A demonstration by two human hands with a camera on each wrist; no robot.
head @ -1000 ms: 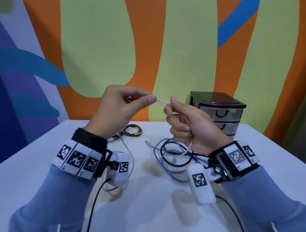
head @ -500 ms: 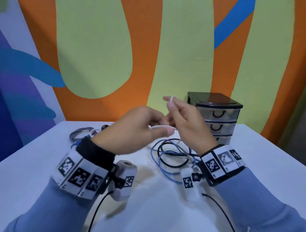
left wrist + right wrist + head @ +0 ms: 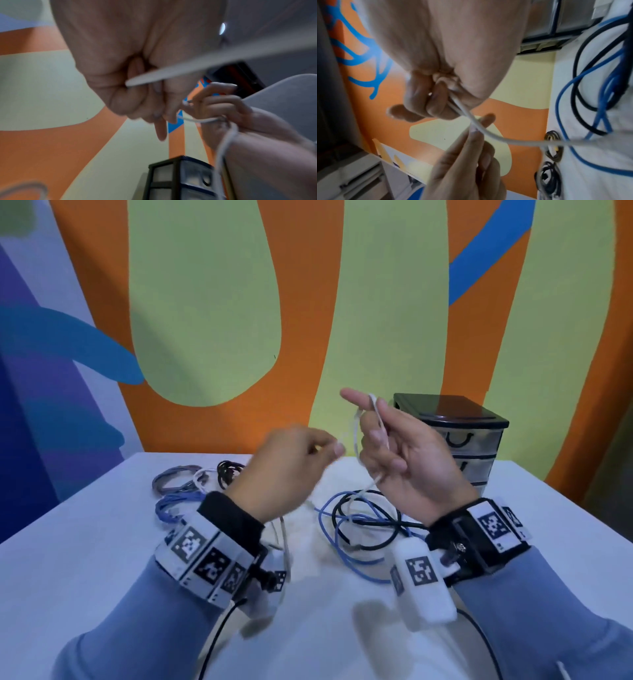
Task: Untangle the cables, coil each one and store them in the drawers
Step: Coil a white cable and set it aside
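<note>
Both hands work a thin white cable (image 3: 356, 436) above the table. My right hand (image 3: 366, 419) is raised palm-up in front of the drawer unit (image 3: 455, 436). The cable is looped over its index finger and held under its curled fingers (image 3: 436, 102). To its left, my left hand (image 3: 334, 446) pinches the same cable (image 3: 488, 134) between thumb and fingertips (image 3: 476, 135). The cable's free length hangs down to the table. Below the hands lie a tangled blue cable (image 3: 342, 556) and black cable (image 3: 373, 542).
Three coiled cables lie at the back left of the white table (image 3: 85, 559): grey (image 3: 171, 477), blue (image 3: 174, 505) and black (image 3: 229, 470). The black-framed drawer unit stands at the back right, with its drawers closed. A painted wall rises behind the table.
A second ago a short stretch of white cable was held taut between the hands. The left hand has since dropped lower, and the cable now loops over the right index finger.
</note>
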